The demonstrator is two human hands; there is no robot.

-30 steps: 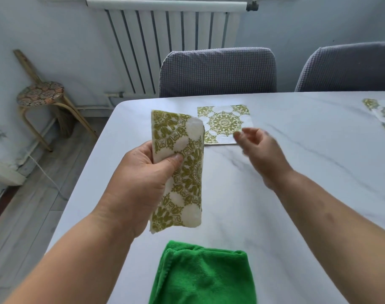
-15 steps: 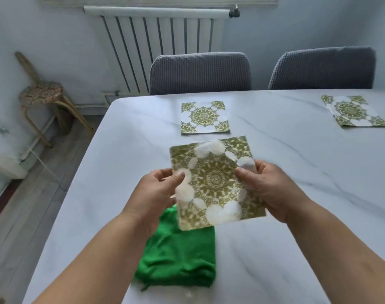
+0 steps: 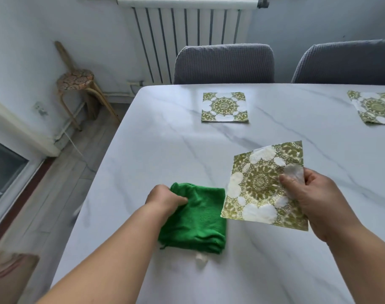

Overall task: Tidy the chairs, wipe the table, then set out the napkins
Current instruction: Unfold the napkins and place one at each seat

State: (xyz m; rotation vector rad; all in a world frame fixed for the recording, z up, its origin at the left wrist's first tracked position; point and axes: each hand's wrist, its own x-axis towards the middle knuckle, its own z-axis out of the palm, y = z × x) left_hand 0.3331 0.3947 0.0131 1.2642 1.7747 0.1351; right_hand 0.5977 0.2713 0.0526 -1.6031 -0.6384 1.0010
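My right hand [image 3: 316, 200] pinches the napkin [image 3: 264, 185] clear of the table [image 3: 143, 163] while my left hand [image 3: 165, 197] clutches the green cloth [image 3: 200, 220] just beside it, probably clearing that spot for laying.

A green-and-white patterned napkin [image 3: 264, 185] is hanging tilted above the tabletop [image 3: 165, 154], pinched at its right edge in the right hand's [image 3: 314, 200] grip, its lower left corner overlapping the green cloth [image 3: 198, 222]. That cloth is lying folded near the front edge, with the left hand [image 3: 165, 198] closing on its left side. Two more napkins are lying flat: one [image 3: 224, 107] in front of the left grey chair [image 3: 224, 63], another [image 3: 375, 107] at the right edge before the second chair [image 3: 345, 62]. Both chairs are sitting tucked against the far side.
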